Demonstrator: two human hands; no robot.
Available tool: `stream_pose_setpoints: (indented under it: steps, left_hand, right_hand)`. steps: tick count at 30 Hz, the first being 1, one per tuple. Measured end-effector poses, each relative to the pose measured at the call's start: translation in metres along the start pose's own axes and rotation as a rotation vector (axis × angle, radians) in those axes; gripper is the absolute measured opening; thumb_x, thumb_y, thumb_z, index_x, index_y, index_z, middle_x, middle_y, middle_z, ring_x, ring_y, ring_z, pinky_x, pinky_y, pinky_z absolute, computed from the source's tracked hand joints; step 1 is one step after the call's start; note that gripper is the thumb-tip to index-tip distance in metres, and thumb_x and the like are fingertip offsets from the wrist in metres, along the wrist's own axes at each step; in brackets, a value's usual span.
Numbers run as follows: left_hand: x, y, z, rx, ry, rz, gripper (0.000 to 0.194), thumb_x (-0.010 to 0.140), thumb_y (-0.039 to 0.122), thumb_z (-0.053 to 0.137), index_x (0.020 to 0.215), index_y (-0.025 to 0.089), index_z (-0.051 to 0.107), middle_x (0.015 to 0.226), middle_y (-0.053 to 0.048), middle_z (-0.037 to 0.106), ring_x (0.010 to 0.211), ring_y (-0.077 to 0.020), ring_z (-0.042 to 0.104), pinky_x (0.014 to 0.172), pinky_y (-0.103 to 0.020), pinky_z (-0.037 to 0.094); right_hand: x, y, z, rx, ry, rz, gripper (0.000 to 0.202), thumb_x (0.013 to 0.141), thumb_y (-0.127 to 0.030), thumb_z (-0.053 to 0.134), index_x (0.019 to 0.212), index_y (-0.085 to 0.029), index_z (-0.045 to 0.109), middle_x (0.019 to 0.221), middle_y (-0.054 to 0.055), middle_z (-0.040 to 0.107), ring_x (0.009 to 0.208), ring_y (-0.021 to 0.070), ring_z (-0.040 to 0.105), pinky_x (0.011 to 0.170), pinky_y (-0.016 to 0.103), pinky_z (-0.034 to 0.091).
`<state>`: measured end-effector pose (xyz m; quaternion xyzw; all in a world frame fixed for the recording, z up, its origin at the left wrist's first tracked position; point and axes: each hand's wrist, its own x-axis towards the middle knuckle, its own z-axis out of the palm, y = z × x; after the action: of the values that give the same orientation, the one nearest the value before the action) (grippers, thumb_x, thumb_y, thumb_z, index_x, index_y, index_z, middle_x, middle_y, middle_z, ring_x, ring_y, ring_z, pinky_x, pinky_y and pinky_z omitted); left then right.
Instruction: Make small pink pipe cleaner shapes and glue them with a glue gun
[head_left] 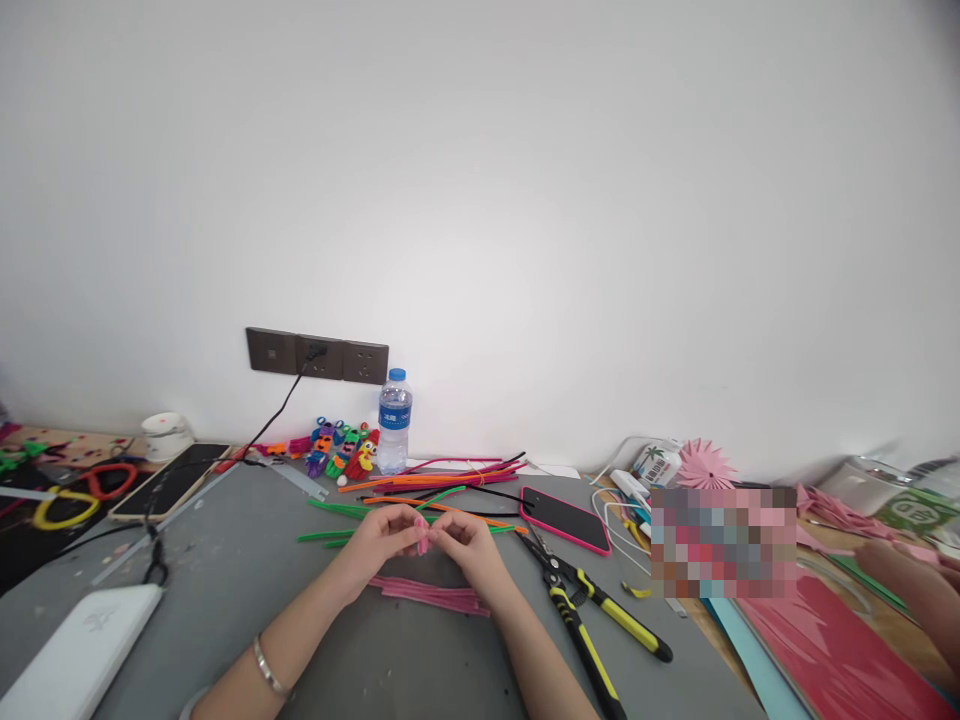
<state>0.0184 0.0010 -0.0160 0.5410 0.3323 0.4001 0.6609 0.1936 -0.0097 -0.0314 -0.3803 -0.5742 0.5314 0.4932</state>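
My left hand [385, 537] and my right hand [471, 550] meet above the grey mat, fingertips pinched on a small folded pink pipe cleaner [422, 534]. Part of that piece is hidden by my fingers. Just below my hands lies a bundle of pink pipe cleaners [442, 597]. Green pipe cleaners [330, 508] spread out behind my left hand. Further back rests a bundle of orange and magenta pipe cleaners [450, 480]. Yellow-and-black pliers [577, 590] lie to the right of my right hand.
A water bottle [394, 430] stands near the wall beside colourful pipe-cleaner figures [341, 450]. A pink-cased phone [566, 520] lies right of centre. At left are a white power bank [82, 650], another phone [172, 482] and scissors [67, 508]. Another person's hand [911, 585] is at far right.
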Motion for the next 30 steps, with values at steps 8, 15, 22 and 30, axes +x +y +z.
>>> stream_pose_setpoints:
  steps: [8, 15, 22, 30]
  left_hand:
    - [0.002, 0.003, -0.007, -0.071, 0.18, 0.022, 0.029, 0.073, 0.042, 0.073, 0.082, 0.016, 0.065, 0.074, -0.002, 0.065, 0.073, -0.0142, 0.061, 0.069, -0.023, 0.05]
    - [0.005, -0.006, -0.006, 0.016, 0.151, -0.027, 0.036, 0.067, 0.041, 0.077, 0.091, 0.015, 0.067, 0.073, -0.002, 0.067, 0.069, -0.0153, 0.064, 0.06, -0.022, 0.05]
    - [0.004, -0.007, -0.005, 0.082, 0.072, -0.01, 0.039, 0.071, 0.041, 0.073, 0.099, 0.016, 0.064, 0.09, -0.008, 0.071, 0.083, -0.0203, 0.066, 0.07, -0.028, 0.052]
    - [0.006, -0.01, -0.006, 0.39, 0.007, 0.078, 0.022, 0.077, 0.037, 0.065, 0.083, 0.016, 0.065, 0.076, -0.004, 0.069, 0.065, -0.0173, 0.061, 0.058, -0.025, 0.046]
  right_hand:
    - [-0.011, -0.003, 0.006, -0.659, -0.26, -0.206, 0.012, 0.068, -0.026, 0.08, 0.069, -0.021, 0.068, 0.068, -0.002, 0.065, 0.072, 0.0166, 0.056, 0.073, 0.027, 0.039]
    - [-0.015, -0.008, 0.012, -0.74, -0.295, -0.18, 0.012, 0.068, -0.017, 0.078, 0.07, -0.021, 0.067, 0.068, -0.003, 0.062, 0.074, 0.016, 0.055, 0.074, 0.027, 0.039]
    - [-0.013, -0.018, 0.006, -0.46, -0.237, -0.175, 0.012, 0.077, -0.012, 0.061, 0.068, -0.019, 0.064, 0.069, -0.001, 0.062, 0.07, 0.0153, 0.054, 0.066, 0.024, 0.041]
    - [-0.011, -0.026, -0.005, -0.131, -0.078, -0.116, 0.014, 0.086, -0.033, 0.058, 0.082, -0.02, 0.055, 0.064, -0.002, 0.057, 0.061, 0.0139, 0.053, 0.06, 0.025, 0.042]
